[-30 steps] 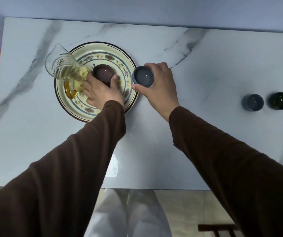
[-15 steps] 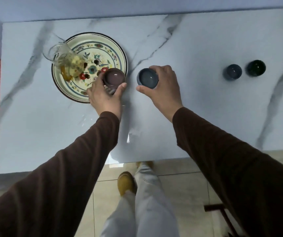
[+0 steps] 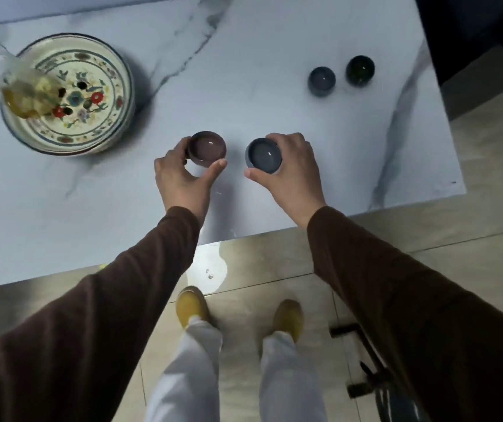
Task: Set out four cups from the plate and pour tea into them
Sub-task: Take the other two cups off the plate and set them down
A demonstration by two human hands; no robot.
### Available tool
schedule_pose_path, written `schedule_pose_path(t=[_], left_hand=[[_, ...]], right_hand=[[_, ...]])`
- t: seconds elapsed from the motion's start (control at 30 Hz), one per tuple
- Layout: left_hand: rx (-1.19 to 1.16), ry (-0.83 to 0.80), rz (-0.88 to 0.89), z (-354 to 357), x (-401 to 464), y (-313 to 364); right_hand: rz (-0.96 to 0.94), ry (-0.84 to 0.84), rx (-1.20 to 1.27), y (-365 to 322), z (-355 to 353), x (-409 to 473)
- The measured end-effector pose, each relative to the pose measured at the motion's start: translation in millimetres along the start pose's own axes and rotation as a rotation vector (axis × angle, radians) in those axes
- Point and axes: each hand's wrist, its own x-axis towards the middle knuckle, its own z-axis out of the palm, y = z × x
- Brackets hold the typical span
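My left hand (image 3: 180,175) grips a small brown-purple cup (image 3: 208,147) over the middle of the marble table. Beside it, my right hand (image 3: 293,170) holds a grey-blue cup (image 3: 264,154). Both cups look empty and upright. Far right on the table stand two more cups side by side, a grey-blue cup (image 3: 321,80) and a dark green cup (image 3: 360,70). The flowered plate (image 3: 92,86) lies at the far left, with a glass pitcher of yellow tea (image 3: 23,89) standing on its left part, blurred.
The white marble table (image 3: 244,41) ends in a near edge just under my wrists and a right edge past the two far cups. Below are a tiled floor, my legs and yellow shoes, and a dark metal frame (image 3: 362,360) at the lower right.
Both hands have carried their cups off and away from the plate to the right, to the table's middle. The view has swung right and down, shifting plate and far cups leftward.
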Motion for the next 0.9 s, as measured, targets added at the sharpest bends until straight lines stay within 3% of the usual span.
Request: schedule_pose_path(t=[0.23, 0.6, 0.9], left_hand=[[0.009, -0.067, 0.035, 66.3, -27.0, 34.6], [0.071, -0.17, 0.09, 138.0, 5.9, 56.8], [0.107, -0.168, 0.011, 213.5, 9.7, 74.1]], right_hand=[[0.057, 0.001, -0.041, 69.9, -59.2, 6.2], [0.104, 0.018, -0.113, 115.2, -92.1, 64.0], [0.066, -0.055, -0.127, 181.2, -126.6, 124.5]])
